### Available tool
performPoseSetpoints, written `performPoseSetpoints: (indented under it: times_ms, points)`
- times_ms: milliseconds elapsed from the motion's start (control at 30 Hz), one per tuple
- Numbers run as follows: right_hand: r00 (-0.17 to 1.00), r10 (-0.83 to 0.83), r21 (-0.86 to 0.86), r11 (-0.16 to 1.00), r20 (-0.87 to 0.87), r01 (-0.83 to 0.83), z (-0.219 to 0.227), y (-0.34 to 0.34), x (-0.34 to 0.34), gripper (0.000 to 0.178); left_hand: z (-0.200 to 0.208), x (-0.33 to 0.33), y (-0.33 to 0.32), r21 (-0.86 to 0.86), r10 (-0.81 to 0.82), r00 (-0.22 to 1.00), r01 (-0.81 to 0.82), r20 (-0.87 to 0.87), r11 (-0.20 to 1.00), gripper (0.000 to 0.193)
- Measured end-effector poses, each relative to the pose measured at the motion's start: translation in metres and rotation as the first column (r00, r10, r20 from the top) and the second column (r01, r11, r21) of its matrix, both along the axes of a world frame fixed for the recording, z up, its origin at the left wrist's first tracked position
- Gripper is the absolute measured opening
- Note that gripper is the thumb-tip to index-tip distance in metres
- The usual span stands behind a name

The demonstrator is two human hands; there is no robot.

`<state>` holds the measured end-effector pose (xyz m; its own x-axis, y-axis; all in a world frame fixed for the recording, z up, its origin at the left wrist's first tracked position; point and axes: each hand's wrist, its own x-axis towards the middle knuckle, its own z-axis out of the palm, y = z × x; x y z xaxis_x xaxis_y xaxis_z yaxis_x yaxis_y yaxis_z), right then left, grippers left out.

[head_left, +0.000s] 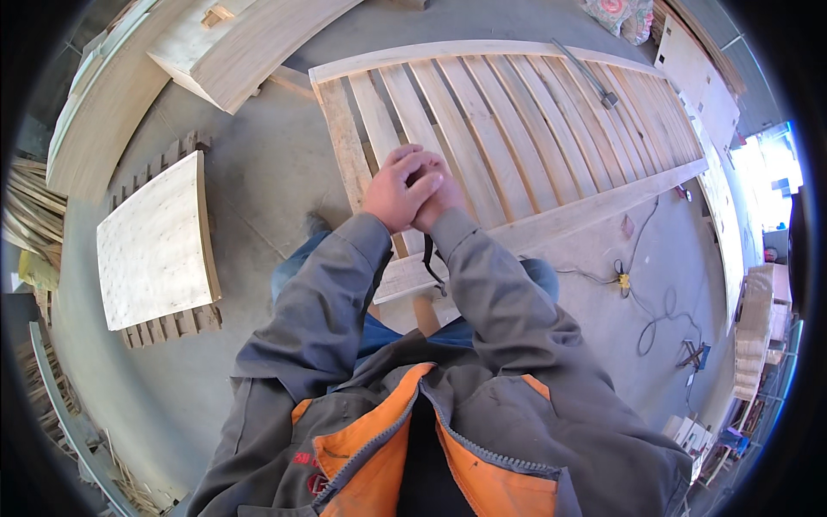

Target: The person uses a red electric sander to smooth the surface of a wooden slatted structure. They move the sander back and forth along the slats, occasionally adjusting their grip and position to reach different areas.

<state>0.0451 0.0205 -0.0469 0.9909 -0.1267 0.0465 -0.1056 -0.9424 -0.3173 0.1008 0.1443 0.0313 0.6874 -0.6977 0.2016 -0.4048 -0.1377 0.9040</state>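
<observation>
My left hand (392, 194) and my right hand (441, 202) are clasped together in front of me. Their fingers are curled and pressed against each other, and the inside of the clasp is hidden. Both hands are over the near left end of a pale wooden slatted frame (603, 191), with several parallel slats between two long rails. A thin black strap (428, 254) hangs below my right wrist. Across the far right part of the frame lies a metal tool (594, 82) with a thin handle and a dark block-shaped end, resembling a hammer.
Left, a light board (155, 241) rests on a slatted pallet (172, 326). Large wooden boxes (245, 52) stand at the far left. On the floor at right, a cable (642, 340) loops beside a yellow connector (624, 281). Stacked wood (30, 211) lines the left edge.
</observation>
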Motion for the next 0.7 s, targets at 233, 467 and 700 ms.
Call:
performPoseSetpoints:
  times_ms: [233,467,700]
  points:
    - [0.997,-0.002,-0.145,0.989,0.080,0.013,0.000,-0.005,0.078,0.046,-0.009,0.070,-0.014,-0.025,0.068,0.998,-0.068,0.017,0.997,0.033]
    - [0.995,-0.062,0.007,0.998,0.072,0.062,0.006,-0.024,0.123,0.052,-0.006,0.116,-0.030,-0.039,0.071,0.997,-0.071,-0.007,0.997,0.033]
    - [0.995,-0.056,-0.005,0.998,0.080,0.056,0.010,-0.043,0.155,0.054,0.000,0.148,-0.049,0.011,0.037,0.999,-0.037,-0.009,0.999,0.037]
